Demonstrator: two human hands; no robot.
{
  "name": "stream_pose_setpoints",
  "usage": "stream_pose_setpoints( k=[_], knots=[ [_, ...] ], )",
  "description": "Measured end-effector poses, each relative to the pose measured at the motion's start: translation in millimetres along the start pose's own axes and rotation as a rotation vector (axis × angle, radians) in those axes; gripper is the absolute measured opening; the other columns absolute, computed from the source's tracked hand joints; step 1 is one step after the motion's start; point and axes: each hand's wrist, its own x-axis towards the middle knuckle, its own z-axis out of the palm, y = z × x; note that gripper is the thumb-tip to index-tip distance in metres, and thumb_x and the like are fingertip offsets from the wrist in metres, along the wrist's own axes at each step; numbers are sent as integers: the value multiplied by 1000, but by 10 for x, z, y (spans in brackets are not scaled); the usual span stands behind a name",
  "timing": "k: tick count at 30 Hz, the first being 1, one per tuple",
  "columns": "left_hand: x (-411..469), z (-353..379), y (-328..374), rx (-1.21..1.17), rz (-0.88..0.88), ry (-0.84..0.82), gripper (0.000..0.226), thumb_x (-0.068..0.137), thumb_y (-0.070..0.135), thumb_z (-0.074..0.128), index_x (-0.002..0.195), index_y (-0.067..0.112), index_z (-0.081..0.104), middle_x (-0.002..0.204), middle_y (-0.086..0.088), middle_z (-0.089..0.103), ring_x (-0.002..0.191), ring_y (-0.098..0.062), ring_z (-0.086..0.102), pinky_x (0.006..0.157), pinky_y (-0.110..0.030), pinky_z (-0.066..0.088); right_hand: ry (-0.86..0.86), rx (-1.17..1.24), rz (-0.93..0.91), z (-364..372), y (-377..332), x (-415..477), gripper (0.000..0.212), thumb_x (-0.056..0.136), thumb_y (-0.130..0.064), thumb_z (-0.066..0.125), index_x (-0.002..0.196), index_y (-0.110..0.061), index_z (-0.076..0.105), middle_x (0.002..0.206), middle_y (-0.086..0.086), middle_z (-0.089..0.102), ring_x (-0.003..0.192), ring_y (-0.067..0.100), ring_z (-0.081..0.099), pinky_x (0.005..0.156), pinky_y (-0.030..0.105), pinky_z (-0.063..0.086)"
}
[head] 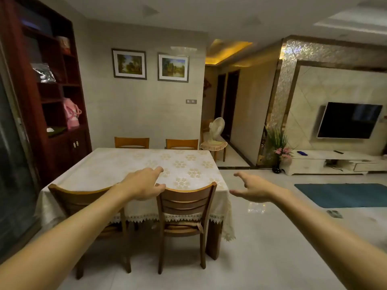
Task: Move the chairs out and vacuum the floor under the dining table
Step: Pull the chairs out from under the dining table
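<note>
Chairs first: near right chair [186, 208] sat tucked at dining table [125, 164], seat under the lace edge of the tablecloth [184, 168], top rail running left-right across the view, directly ahead of both hands. Left hand [144, 184] was nearer, at the rail's left end w/ thumb over or touching that corner; fingers spread, pointing over the tabletop, not curled round the wood, so no real grip yet. Whether the palm actually rested on the rail, couldn't tell. Right hand [252, 190] hung in air just beyond the rail's right end, off the chair, open wide, thumb and fingers apart, holding nothing.

Near left chair [83, 201] stood beside it, also pushed in, partly behind the left forearm. Two more chair backs [132, 142] showed at the far side by the wall. No vacuum in view.

Judgement: task barely begun, first chair about to be taken. Rail lay crosswise, so a two-hand grab at each end, then a pull straight back toward the person over open floor [261, 237], looked the natural move; right hand needed to come inward to reach it.
</note>
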Motion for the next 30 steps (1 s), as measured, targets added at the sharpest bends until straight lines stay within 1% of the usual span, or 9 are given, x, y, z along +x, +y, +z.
stream_pose_setpoints(
  k=[5, 8, 14, 17, 19, 22, 24, 27, 30],
  knots=[
    [281, 241, -98, 20, -34, -22, 62, 96, 53, 45, 149, 26, 28, 139, -4, 54, 117, -21, 57, 94, -38, 52, -35, 18, 40, 232, 95, 419, 80, 90, -56, 59, 153, -21, 23, 153, 8, 40, 129, 25, 49, 104, 39, 45],
    [547, 476, -213, 25, -38, -40, 61, 97, 53, 45, 149, 26, 27, 139, -4, 54, 118, -20, 56, 94, -37, 51, -52, 13, 23, 420, 130, 827, 79, 90, -56, 58, 153, -24, 23, 151, 8, 42, 128, 25, 50, 102, 40, 47],
    [1411, 1039, -570, 43, -4, -68, 63, 97, 53, 42, 151, 24, 26, 138, -6, 53, 119, -22, 56, 95, -38, 51, -63, 1, -22, 775, 284, 1757, 77, 91, -59, 55, 152, -23, 26, 151, 4, 42, 128, 20, 50, 102, 36, 44],
    [1860, 1280, -718, 30, 16, -149, 63, 96, 55, 41, 150, 25, 27, 139, -5, 53, 119, -22, 56, 96, -41, 51, -104, 38, -11, 901, 388, 2164, 77, 90, -61, 55, 151, -24, 27, 147, 5, 46, 123, 20, 53, 100, 37, 48],
    [2138, 1436, -806, 29, 21, -171, 63, 96, 57, 40, 149, 26, 27, 139, -4, 53, 119, -22, 56, 96, -41, 50, -134, 60, -18, 1004, 452, 2386, 75, 89, -62, 55, 149, -26, 27, 145, 5, 49, 120, 20, 55, 99, 37, 49],
    [2459, 1640, -905, 0, 12, -194, 63, 96, 56, 41, 149, 25, 28, 140, -4, 52, 121, -23, 56, 97, -41, 49, -165, 57, -12, 1109, 546, 2717, 76, 92, -59, 53, 153, -22, 25, 151, 4, 42, 128, 20, 49, 101, 34, 43],
    [2636, 1802, -970, -14, 17, -221, 62, 96, 55, 41, 149, 25, 29, 140, -4, 52, 121, -23, 55, 98, -40, 49, -186, 63, -11, 1186, 616, 2935, 75, 92, -58, 53, 152, -21, 27, 150, 5, 43, 128, 20, 49, 101, 32, 42],
    [2933, 2069, -1088, -32, 7, -266, 62, 96, 55, 41, 148, 24, 30, 138, -5, 53, 118, -23, 57, 94, -37, 50, -227, 77, 5, 1302, 745, 3318, 76, 93, -57, 52, 153, -19, 26, 150, 6, 43, 129, 21, 48, 103, 34, 40],
    [3267, 2344, -1195, -35, -20, -311, 61, 96, 55, 41, 147, 24, 30, 138, -5, 54, 117, -23, 58, 93, -36, 50, -261, 106, 5, 1424, 903, 3782, 73, 93, -56, 53, 151, -20, 29, 146, 5, 46, 125, 21, 50, 100, 34, 43]
  ],
)
